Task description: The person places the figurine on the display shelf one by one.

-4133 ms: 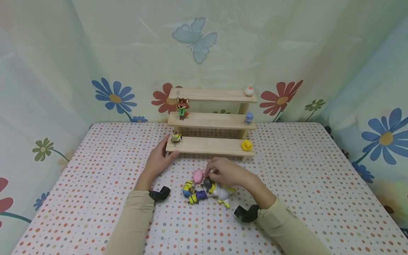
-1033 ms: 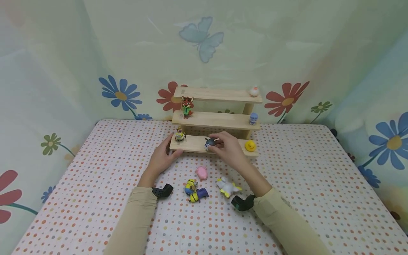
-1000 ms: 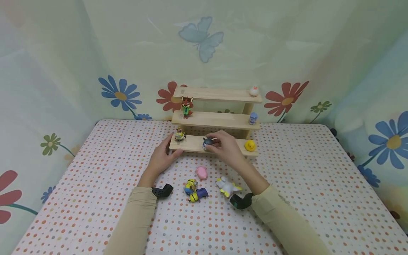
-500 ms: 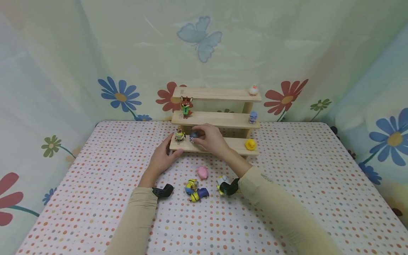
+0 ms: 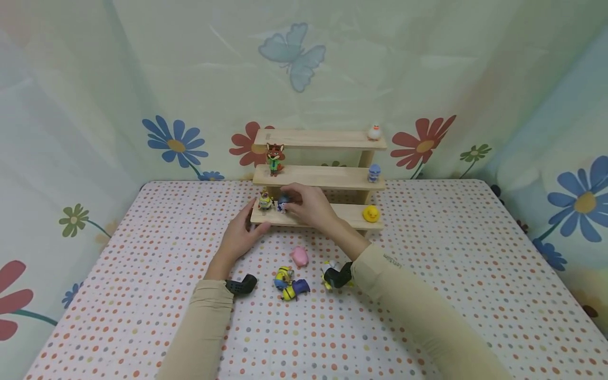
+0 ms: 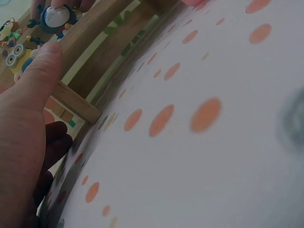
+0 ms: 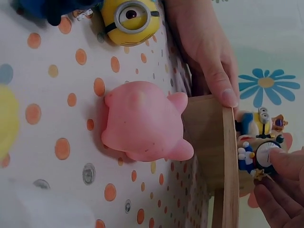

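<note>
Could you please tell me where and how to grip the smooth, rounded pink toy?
I'd pinch the rounded pink toy across its plump middle, from above: the body bulges between stubby projections, its top looks unobstructed, and the yellow-and-blue figure crowds its near side.

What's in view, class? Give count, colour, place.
Shelf: 1, tan, back
Bird: 1, white, top tier
Fox: 1, red, middle tier
Figurine: 1, blue, middle tier
Duck: 1, yellow, bottom tier
Minion: 1, yellow, bottom tier
Held toy: 1, blue-white, beside minion
Cloth: 1, dotted white, underneath
Other minions: 2, partly yellow, cloth
Pink toy: 1, pink, cloth
White toy: 1, white-yellow, cloth
Backdrop: 1, greenish, behind
Cameras: 2, black, wrists
Left hand, right hand: 2, beige-sleeved, on shelf, holding toy
</note>
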The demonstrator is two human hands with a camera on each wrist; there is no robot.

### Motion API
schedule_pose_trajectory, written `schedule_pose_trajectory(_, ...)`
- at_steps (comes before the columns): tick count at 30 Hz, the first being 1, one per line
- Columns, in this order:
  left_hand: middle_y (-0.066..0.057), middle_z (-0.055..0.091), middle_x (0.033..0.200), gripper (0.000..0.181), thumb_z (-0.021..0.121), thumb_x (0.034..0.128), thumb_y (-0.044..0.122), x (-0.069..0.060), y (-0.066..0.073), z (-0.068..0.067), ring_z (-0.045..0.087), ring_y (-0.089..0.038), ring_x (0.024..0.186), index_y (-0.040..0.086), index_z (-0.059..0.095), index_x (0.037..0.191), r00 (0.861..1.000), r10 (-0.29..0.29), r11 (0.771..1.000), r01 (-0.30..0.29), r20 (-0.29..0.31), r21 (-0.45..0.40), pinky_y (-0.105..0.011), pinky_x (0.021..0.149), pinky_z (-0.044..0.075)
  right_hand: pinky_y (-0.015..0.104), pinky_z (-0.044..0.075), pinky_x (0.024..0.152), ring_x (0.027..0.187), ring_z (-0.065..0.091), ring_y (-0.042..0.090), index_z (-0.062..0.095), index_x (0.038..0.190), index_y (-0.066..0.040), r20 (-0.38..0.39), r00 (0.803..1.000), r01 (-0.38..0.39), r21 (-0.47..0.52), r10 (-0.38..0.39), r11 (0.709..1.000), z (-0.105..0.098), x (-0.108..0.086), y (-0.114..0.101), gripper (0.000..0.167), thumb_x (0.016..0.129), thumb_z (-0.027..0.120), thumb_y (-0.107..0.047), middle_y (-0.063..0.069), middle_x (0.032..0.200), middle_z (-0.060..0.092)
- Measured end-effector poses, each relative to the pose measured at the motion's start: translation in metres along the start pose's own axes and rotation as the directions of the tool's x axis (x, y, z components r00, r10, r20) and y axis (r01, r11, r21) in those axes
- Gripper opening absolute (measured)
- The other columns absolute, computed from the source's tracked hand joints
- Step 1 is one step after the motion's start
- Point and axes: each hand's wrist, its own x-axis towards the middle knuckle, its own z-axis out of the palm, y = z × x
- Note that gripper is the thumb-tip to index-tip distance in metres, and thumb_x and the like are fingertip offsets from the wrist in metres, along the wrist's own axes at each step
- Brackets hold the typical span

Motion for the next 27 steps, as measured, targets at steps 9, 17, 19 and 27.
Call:
schedule_pose_trajectory(9, -0.011, 0.031, 0.154, 0.091, 0.058, 0.0851, 0.061, 0.0, 0.0, -0.001, 0.033, -0.029, 0.141, 0.012, 0.02, 0.153, 1.0, 0.004, 1.0, -0.004, 0.007, -0.001, -0.044, 0.114, 0.032, 0.032, 0.054, 0.089, 0.104, 0.066, 0.017, 0.062, 0.125, -0.016, 0.012, 1.0, -0.005, -0.037, 0.006, 0.999, -0.001, 0.002, -0.005, 0.041, 0.086, 0.071, -0.018, 0.004, 0.118, 0.067)
schedule_pose_trajectory(17, -0.011, 0.031, 0.155, 0.09, 0.059, 0.0857, 0.059, 0.0, -0.001, -0.002, 0.032, -0.028, 0.141, 0.012, 0.02, 0.153, 1.0, 0.01, 1.0, -0.01, 0.009, -0.003, -0.043, 0.114, 0.031, 0.029, 0.054, 0.09, 0.105, 0.066, 0.017, 0.06, 0.127, -0.014, 0.028, 1.0, -0.007, -0.024, 0.008, 1.0, -0.004, 0.004, -0.004, 0.041, 0.087, 0.07, -0.016, 0.005, 0.122, 0.066)
schedule_pose_trajectory(19, -0.011, 0.03, 0.155, 0.091, 0.059, 0.0854, 0.059, -0.001, 0.0, -0.002, 0.032, -0.028, 0.141, 0.013, 0.02, 0.153, 1.0, 0.007, 1.0, -0.007, 0.01, -0.005, -0.043, 0.115, 0.031, 0.03, 0.054, 0.091, 0.106, 0.066, 0.017, 0.06, 0.128, -0.014, 0.031, 0.999, -0.006, -0.016, 0.006, 1.0, -0.006, 0.003, -0.004, 0.041, 0.088, 0.069, -0.016, 0.005, 0.123, 0.065)
schedule_pose_trajectory(27, -0.01, 0.027, 0.156, 0.092, 0.059, 0.0844, 0.061, 0.0, 0.003, -0.001, 0.03, -0.028, 0.142, 0.014, 0.02, 0.153, 1.0, -0.007, 1.0, 0.007, 0.008, -0.015, -0.043, 0.115, 0.03, 0.032, 0.053, 0.094, 0.108, 0.064, 0.019, 0.062, 0.124, -0.011, 0.031, 1.0, 0.002, -0.001, -0.002, 1.0, -0.03, -0.018, -0.008, 0.035, 0.09, 0.066, -0.014, 0.005, 0.122, 0.065)
